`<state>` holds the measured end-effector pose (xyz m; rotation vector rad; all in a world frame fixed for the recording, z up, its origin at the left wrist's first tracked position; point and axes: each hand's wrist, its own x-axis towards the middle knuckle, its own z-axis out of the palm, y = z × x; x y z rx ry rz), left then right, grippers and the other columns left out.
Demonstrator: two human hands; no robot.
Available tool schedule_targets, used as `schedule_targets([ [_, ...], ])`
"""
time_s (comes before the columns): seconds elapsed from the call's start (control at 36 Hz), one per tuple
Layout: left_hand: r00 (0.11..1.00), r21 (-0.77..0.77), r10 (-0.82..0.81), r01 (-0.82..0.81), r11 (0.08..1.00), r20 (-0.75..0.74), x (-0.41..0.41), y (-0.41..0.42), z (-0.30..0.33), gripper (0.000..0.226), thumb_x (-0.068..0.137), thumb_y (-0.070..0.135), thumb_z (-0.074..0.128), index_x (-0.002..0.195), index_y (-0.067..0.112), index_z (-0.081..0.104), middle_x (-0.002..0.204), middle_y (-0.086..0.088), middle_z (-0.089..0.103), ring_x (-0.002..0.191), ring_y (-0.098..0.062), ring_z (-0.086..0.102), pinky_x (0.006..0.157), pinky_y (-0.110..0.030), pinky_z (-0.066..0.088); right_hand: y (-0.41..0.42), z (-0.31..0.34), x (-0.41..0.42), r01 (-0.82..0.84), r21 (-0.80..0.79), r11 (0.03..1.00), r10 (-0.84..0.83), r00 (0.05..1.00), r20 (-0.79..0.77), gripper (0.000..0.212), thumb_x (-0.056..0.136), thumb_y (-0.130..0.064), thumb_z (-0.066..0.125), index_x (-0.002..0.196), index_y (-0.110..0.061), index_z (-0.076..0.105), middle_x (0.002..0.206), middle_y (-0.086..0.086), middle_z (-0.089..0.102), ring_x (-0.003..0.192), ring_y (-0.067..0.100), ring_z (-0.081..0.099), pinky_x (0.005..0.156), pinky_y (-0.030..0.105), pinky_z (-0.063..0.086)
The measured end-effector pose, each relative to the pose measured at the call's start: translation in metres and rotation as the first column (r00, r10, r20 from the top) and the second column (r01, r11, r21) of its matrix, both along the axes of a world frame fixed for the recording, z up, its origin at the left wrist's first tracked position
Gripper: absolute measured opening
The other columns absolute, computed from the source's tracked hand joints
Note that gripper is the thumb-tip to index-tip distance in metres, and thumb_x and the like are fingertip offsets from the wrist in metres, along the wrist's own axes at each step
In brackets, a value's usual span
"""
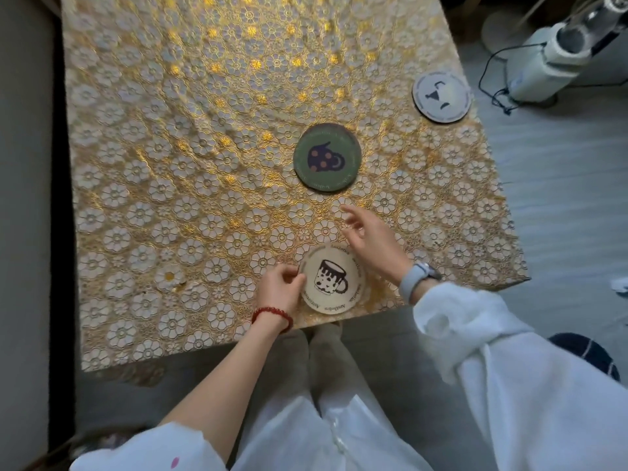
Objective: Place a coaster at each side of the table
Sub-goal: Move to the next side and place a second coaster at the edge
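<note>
A cream coaster (331,279) with a mug drawing lies at the table's near edge. My left hand (280,289) pinches its left rim. My right hand (368,241) hovers just above and to the right of it, fingers spread, holding nothing. A green coaster (327,157) with a dark blob design lies in the middle of the table. A white coaster (441,96) sits at the right edge of the table. The table (176,171) has a gold cloth with white flowers.
A white machine (550,59) with a black cable stands on the floor right of the table. A grey wall or panel (23,198) runs along the left side. My legs (326,362) are under the near edge.
</note>
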<state>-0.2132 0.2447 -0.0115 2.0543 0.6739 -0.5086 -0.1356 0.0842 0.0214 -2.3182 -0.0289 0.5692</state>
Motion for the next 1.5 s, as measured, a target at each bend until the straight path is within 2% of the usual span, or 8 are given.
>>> schedule_targets([
  [0.08, 0.983, -0.053, 0.11, -0.119, 0.992, -0.151, -0.014, -0.002, -0.001, 0.008, 0.076, 0.021, 0.065, 0.074, 0.013, 0.066, 0.085, -0.008, 0.071, 0.069, -0.015, 0.06, 0.064, -0.03, 0.052, -0.015, -0.017, -0.024, 0.154, -0.072, 0.985, -0.158, 0.986, -0.06, 0.037, 0.089, -0.015, 0.049, 0.125, -0.013, 0.044, 0.115, 0.009, 0.057, 0.096, 0.018, 0.057, 0.085, 0.03, 0.051],
  [0.19, 0.976, 0.146, -0.104, 0.133, 0.98, -0.193, -0.025, 0.0, 0.003, 0.03, 0.078, 0.045, 0.055, 0.065, 0.019, 0.062, 0.071, -0.003, 0.067, 0.071, -0.023, 0.062, 0.064, -0.031, 0.052, -0.024, -0.033, -0.051, 0.179, -0.225, 0.958, -0.202, 0.976, -0.084, 0.024, 0.088, -0.015, 0.05, 0.11, -0.006, 0.05, 0.11, 0.011, 0.056, 0.092, 0.017, 0.049, 0.079, 0.027, 0.042],
  [0.39, 0.953, 0.277, -0.301, 0.292, 0.915, -0.008, -0.004, 0.007, -0.005, 0.048, 0.081, 0.039, 0.054, 0.124, 0.019, 0.045, 0.122, -0.007, 0.046, 0.114, -0.024, 0.042, 0.093, -0.039, 0.041, -0.012, -0.041, -0.061, 0.194, -0.253, 0.948, -0.251, 0.943, -0.22, 0.025, 0.082, -0.017, 0.056, 0.103, -0.006, 0.049, 0.107, 0.01, 0.053, 0.096, 0.022, 0.049, 0.082, 0.033, 0.047],
  [0.53, 0.825, 0.421, -0.561, 0.533, 0.734, -0.065, -0.013, 0.011, -0.011, 0.072, 0.075, 0.05, 0.057, 0.137, 0.031, 0.025, 0.148, -0.004, 0.019, 0.137, -0.025, 0.01, 0.112, -0.053, 0.006, -0.007, -0.042, -0.058, 0.211, -0.187, 0.96, -0.256, 0.929, -0.267, 0.001, 0.085, -0.01, 0.05, 0.086, -0.01, 0.051, 0.097, 0.01, 0.061, 0.084, 0.023, 0.057, 0.063, 0.028, 0.047],
  [0.64, 0.861, 0.429, -0.508, 0.466, 0.773, -0.019, -0.026, 0.018, -0.01, 0.067, 0.077, 0.047, 0.057, 0.136, 0.027, 0.03, 0.149, -0.005, 0.021, 0.137, -0.026, 0.009, 0.112, -0.049, 0.01, -0.009, -0.036, -0.056, 0.188, -0.152, 0.97, -0.221, 0.944, -0.246, 0.009, 0.085, -0.012, 0.047, 0.085, -0.007, 0.054, 0.097, 0.013, 0.061, 0.086, 0.028, 0.059, 0.079, 0.046, 0.052],
  [0.81, 0.944, 0.371, -0.326, 0.284, 0.884, 0.057, -0.041, 0.02, -0.008, 0.057, 0.078, 0.036, 0.062, 0.129, 0.019, 0.043, 0.111, -0.008, 0.047, 0.106, -0.022, 0.041, 0.086, -0.035, 0.042, -0.008, -0.032, -0.067, 0.015, -0.324, 0.946, -0.08, 0.978, -0.191, 0.032, 0.082, -0.039, 0.054, 0.096, -0.012, 0.043, 0.096, 0.004, 0.052, 0.083, 0.022, 0.051, 0.067, 0.035, 0.044],
  [1.14, 0.983, 0.166, -0.168, 0.156, 0.974, 0.067, -0.023, 0.006, -0.01, 0.047, 0.083, 0.024, 0.057, 0.127, 0.014, 0.046, 0.111, -0.008, 0.048, 0.1, -0.021, 0.052, 0.089, -0.035, 0.047, 0.0, -0.033, -0.057, 0.197, -0.114, 0.974, -0.217, 0.956, -0.198, 0.014, 0.083, -0.016, 0.056, 0.084, -0.015, 0.043, 0.072, -0.009, 0.046, 0.072, 0.017, 0.05, 0.057, 0.023, 0.037],
  [1.5, 0.962, 0.184, -0.259, 0.24, 0.953, 0.088, -0.027, 0.004, -0.012, 0.059, 0.077, 0.02, 0.063, 0.131, 0.015, 0.04, 0.11, -0.008, 0.043, 0.106, -0.022, 0.042, 0.094, -0.033, 0.039, -0.009, -0.04, -0.054, 0.184, -0.117, 0.976, -0.204, 0.961, -0.187, 0.012, 0.083, -0.016, 0.058, 0.087, -0.011, 0.049, 0.086, 0.003, 0.056, 0.083, 0.023, 0.055, 0.075, 0.037, 0.049],
])
